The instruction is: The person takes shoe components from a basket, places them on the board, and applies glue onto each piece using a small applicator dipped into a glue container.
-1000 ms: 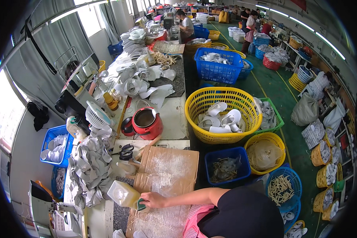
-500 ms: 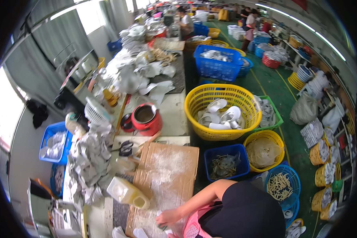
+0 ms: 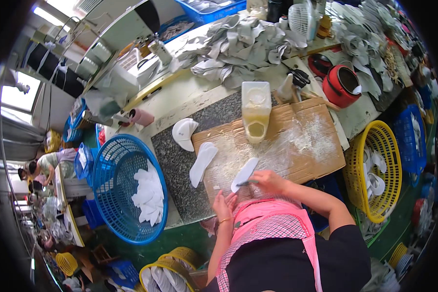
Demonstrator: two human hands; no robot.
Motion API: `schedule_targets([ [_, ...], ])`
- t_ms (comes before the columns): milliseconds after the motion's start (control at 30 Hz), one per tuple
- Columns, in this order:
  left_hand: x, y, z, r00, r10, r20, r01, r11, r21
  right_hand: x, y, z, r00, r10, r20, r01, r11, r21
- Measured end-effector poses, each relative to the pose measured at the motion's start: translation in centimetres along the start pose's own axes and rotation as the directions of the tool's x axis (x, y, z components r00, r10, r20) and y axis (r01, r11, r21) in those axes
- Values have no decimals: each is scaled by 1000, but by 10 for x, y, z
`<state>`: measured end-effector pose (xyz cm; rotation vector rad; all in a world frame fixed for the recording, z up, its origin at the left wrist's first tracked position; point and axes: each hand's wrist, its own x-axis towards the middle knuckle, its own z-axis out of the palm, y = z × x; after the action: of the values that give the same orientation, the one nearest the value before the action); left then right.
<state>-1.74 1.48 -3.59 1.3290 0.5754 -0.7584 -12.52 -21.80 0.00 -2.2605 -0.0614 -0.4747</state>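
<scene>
Right fingers (image 3: pixel 259 177), half-hidden dark tool (image 3: pixel 248 182)

I see a pale workbench (image 3: pixel 180 100) with a dark speckled slab (image 3: pixel 173 170) in its top. Daylight glares through a window (image 3: pixel 24 97) at left; the grey folds below look like curtains (image 3: pixel 9 129), though the rim distorts them. Green floor (image 3: pixel 190 233) shows below, and another table (image 3: pixel 70 214) stands well apart.
</scene>
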Motion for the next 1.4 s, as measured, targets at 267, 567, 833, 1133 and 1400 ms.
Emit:
schedule_targets([
  [267, -3, 2, -3, 999, -30, 23, 28, 996, 81, 0, -21, 28, 996, 74, 55, -73, 997, -26],
  [567, -16, 12, 27, 971, 230, 63, -237, 913, 332, 5, -2, -15, 930, 170, -325, -272, 914, -301],
  [833, -26, 65, 54, 857, 478, 191, -511, 838, 191, 39, 22, -52, 829, 244, -503, -430, 853, -295],
  [1133, -37, 102, 21, -17, 535, 845, -855, -446, 265, 66, 36, -62, 835, 190, -516, -354, 903, -241],
  [1400, -20, 61, 9, 34, 541, 840, -868, -401, 293, 41, -21, 7, 976, 198, -95, -199, 980, -2],
])
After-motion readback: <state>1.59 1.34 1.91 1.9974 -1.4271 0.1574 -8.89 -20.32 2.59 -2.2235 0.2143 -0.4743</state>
